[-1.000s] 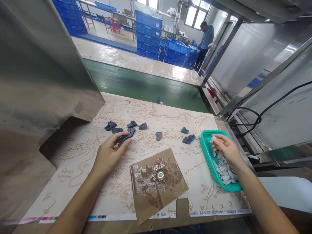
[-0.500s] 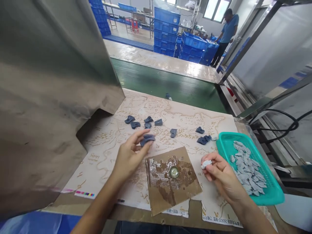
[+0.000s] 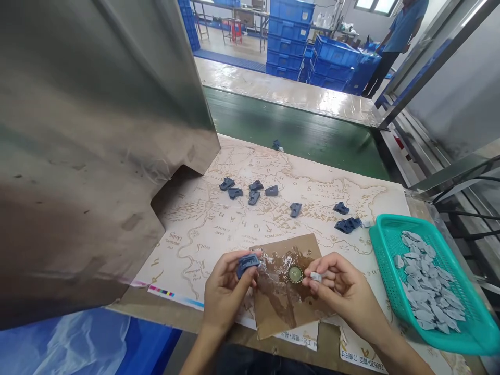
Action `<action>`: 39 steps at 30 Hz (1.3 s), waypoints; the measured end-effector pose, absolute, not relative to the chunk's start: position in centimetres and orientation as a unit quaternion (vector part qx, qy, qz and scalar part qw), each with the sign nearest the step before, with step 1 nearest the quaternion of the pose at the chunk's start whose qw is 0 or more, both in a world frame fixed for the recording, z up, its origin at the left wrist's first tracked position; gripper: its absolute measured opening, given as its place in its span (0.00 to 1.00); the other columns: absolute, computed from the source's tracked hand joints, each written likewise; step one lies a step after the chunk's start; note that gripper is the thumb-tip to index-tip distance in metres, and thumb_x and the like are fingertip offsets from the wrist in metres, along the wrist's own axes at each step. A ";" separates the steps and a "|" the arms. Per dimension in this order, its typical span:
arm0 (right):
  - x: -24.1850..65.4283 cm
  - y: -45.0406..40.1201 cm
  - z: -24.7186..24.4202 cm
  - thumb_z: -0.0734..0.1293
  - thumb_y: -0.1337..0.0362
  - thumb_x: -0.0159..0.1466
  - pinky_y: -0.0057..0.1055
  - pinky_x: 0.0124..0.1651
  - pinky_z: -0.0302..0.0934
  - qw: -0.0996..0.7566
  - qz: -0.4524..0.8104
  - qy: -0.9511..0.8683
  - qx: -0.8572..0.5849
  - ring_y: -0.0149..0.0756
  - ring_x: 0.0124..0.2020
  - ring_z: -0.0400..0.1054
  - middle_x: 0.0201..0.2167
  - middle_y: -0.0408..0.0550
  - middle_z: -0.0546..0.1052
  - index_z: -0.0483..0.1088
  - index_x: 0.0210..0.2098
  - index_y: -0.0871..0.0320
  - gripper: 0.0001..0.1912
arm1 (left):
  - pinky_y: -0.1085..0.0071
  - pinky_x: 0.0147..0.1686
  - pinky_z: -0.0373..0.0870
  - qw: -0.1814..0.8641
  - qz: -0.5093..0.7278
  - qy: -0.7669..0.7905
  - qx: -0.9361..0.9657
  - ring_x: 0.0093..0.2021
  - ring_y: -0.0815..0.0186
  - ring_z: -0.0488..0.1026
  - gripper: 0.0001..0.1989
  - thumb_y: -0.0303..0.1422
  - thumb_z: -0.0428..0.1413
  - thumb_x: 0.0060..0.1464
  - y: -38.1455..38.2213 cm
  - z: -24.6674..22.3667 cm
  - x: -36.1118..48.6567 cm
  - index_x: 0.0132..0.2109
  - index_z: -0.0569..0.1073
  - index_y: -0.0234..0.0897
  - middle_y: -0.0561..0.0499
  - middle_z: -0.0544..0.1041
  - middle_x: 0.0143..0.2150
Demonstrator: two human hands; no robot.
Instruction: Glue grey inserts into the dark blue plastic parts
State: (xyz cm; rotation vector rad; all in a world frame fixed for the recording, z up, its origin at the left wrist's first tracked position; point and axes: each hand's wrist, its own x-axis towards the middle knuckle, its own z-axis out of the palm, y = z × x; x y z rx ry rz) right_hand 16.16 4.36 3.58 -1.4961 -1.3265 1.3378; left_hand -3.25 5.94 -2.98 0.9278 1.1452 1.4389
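Note:
Between the thumb and fingers of my left hand (image 3: 226, 289) is a dark blue plastic part (image 3: 247, 264), held over the left edge of a brown cardboard square (image 3: 277, 312). My right hand (image 3: 344, 286) pinches a small light grey piece (image 3: 316, 276) just right of a round, clear-centred cap-like disc (image 3: 295, 274). That disc lies on the cardboard amid wet, shiny stains. Farther back on the map-printed sheet (image 3: 195, 224) lie several similar dark blue parts (image 3: 254, 197), with more (image 3: 348, 225) towards the right.
A teal basket (image 3: 385, 271) of light grey pieces (image 3: 429, 286) stands at the right. Behind the sheet runs a green conveyor belt (image 3: 312, 133). A large metal housing (image 3: 105, 156) blocks the left. Blue crates (image 3: 287, 44) and a person (image 3: 402, 31) are beyond.
My left hand has brought the dark blue part down and closer to the cardboard. My right hand has moved in beside the disc with the grey piece. The camera view has shifted.

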 end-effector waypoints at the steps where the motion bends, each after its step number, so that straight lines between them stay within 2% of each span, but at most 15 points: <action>1: 16.2 4.4 3.7 0.69 0.58 0.57 0.25 0.31 0.68 0.340 0.493 -0.536 -0.594 0.31 0.30 0.72 0.32 0.48 0.77 0.69 0.33 0.56 0.10 | 0.78 0.18 0.72 0.516 0.599 0.476 0.385 0.20 0.71 0.74 0.09 0.31 0.63 0.44 6.0 -2.9 -3.3 0.35 0.74 0.36 0.47 0.82 0.32; 4: 16.2 4.5 3.5 0.67 0.60 0.58 0.29 0.33 0.69 0.296 0.420 -0.596 -0.618 0.34 0.31 0.73 0.33 0.49 0.79 0.73 0.40 0.55 0.10 | 0.78 0.19 0.73 0.535 0.594 0.466 0.380 0.22 0.69 0.76 0.08 0.30 0.62 0.44 5.9 -3.0 -3.2 0.35 0.73 0.36 0.47 0.82 0.33; 9: 15.8 4.9 2.3 0.69 0.61 0.57 0.32 0.40 0.70 0.363 0.299 -0.669 -0.576 0.39 0.39 0.73 0.37 0.51 0.77 0.78 0.30 0.53 0.05 | 0.75 0.27 0.75 0.576 0.585 0.425 0.382 0.31 0.65 0.79 0.08 0.31 0.61 0.47 5.5 -3.3 -3.2 0.36 0.73 0.37 0.45 0.82 0.37; 11: 15.4 4.9 1.8 0.69 0.60 0.57 0.30 0.35 0.70 0.369 0.287 -0.675 -0.570 0.37 0.35 0.72 0.34 0.50 0.75 0.78 0.30 0.53 0.05 | 0.73 0.30 0.75 0.591 0.575 0.413 0.387 0.33 0.64 0.79 0.08 0.32 0.61 0.48 5.4 -3.3 -3.2 0.36 0.71 0.37 0.45 0.82 0.38; 13: 15.2 4.9 1.6 0.69 0.60 0.57 0.26 0.29 0.69 0.368 0.320 -0.657 -0.574 0.33 0.28 0.71 0.30 0.49 0.75 0.77 0.30 0.55 0.06 | 0.73 0.28 0.73 0.607 0.573 0.399 0.380 0.30 0.66 0.78 0.08 0.35 0.60 0.51 5.2 -3.3 -3.1 0.36 0.69 0.38 0.46 0.82 0.37; 16: 15.1 4.8 1.6 0.69 0.58 0.57 0.23 0.24 0.68 0.368 0.371 -0.603 -0.603 0.31 0.23 0.70 0.29 0.49 0.76 0.74 0.30 0.57 0.08 | 0.73 0.27 0.72 0.616 0.567 0.403 0.370 0.28 0.67 0.76 0.10 0.38 0.56 0.54 4.9 -3.5 -3.0 0.40 0.68 0.39 0.46 0.81 0.37; 19: 15.4 4.7 1.9 0.68 0.60 0.58 0.24 0.27 0.69 0.343 0.361 -0.613 -0.614 0.31 0.24 0.72 0.31 0.50 0.77 0.74 0.34 0.58 0.08 | 0.67 0.41 0.72 0.584 0.561 0.437 0.391 0.40 0.62 0.76 0.16 0.40 0.56 0.54 5.1 -3.6 -3.4 0.47 0.70 0.39 0.43 0.80 0.42; 21: 15.6 4.7 2.1 0.66 0.62 0.59 0.25 0.26 0.68 0.318 0.328 -0.655 -0.602 0.30 0.23 0.71 0.31 0.49 0.77 0.74 0.36 0.57 0.08 | 0.66 0.46 0.70 0.560 0.563 0.453 0.405 0.47 0.59 0.73 0.15 0.41 0.58 0.51 5.5 -3.6 -3.7 0.45 0.74 0.40 0.43 0.78 0.46; 22: 15.7 4.6 2.1 0.66 0.63 0.60 0.24 0.24 0.67 0.307 0.312 -0.675 -0.594 0.30 0.22 0.69 0.29 0.48 0.76 0.74 0.36 0.57 0.07 | 0.66 0.46 0.70 0.551 0.569 0.458 0.403 0.48 0.59 0.73 0.13 0.40 0.60 0.50 5.6 -3.7 -3.8 0.42 0.77 0.41 0.44 0.77 0.46; 24: 15.8 4.6 2.0 0.65 0.64 0.60 0.24 0.22 0.64 0.291 0.284 -0.703 -0.583 0.29 0.20 0.67 0.26 0.47 0.75 0.74 0.34 0.57 0.06 | 0.70 0.40 0.71 0.534 0.589 0.468 0.385 0.44 0.61 0.73 0.11 0.40 0.63 0.46 5.9 -3.8 -4.0 0.38 0.79 0.42 0.47 0.75 0.43; 28: 15.8 4.5 1.5 0.66 0.64 0.60 0.24 0.19 0.61 0.281 0.238 -0.731 -0.575 0.29 0.18 0.64 0.23 0.45 0.73 0.72 0.33 0.56 0.03 | 0.73 0.34 0.71 0.534 0.611 0.477 0.338 0.34 0.66 0.72 0.16 0.44 0.66 0.40 6.1 -4.1 -4.0 0.36 0.80 0.40 0.50 0.74 0.33; 33: 15.7 4.7 1.0 0.65 0.65 0.61 0.28 0.27 0.64 0.272 0.195 -0.768 -0.546 0.35 0.26 0.70 0.26 0.47 0.75 0.70 0.31 0.55 0.03 | 0.76 0.18 0.65 0.603 0.600 0.467 0.243 0.19 0.72 0.66 0.25 0.51 0.66 0.32 6.2 -3.6 -3.8 0.34 0.77 0.37 0.53 0.73 0.22; 35: 15.7 5.0 0.9 0.65 0.65 0.61 0.28 0.27 0.64 0.260 0.197 -0.773 -0.544 0.35 0.26 0.70 0.25 0.46 0.75 0.70 0.30 0.55 0.04 | 0.75 0.20 0.68 0.626 0.592 0.457 0.218 0.19 0.70 0.69 0.26 0.51 0.67 0.30 6.2 -3.3 -3.7 0.34 0.76 0.37 0.53 0.74 0.22; 39: 15.8 5.3 1.7 0.65 0.64 0.61 0.29 0.27 0.65 0.260 0.205 -0.767 -0.550 0.36 0.26 0.71 0.27 0.47 0.77 0.72 0.33 0.54 0.04 | 0.69 0.33 0.73 0.672 0.572 0.434 0.181 0.31 0.64 0.75 0.25 0.49 0.67 0.32 6.1 -3.3 -4.0 0.35 0.73 0.39 0.50 0.78 0.29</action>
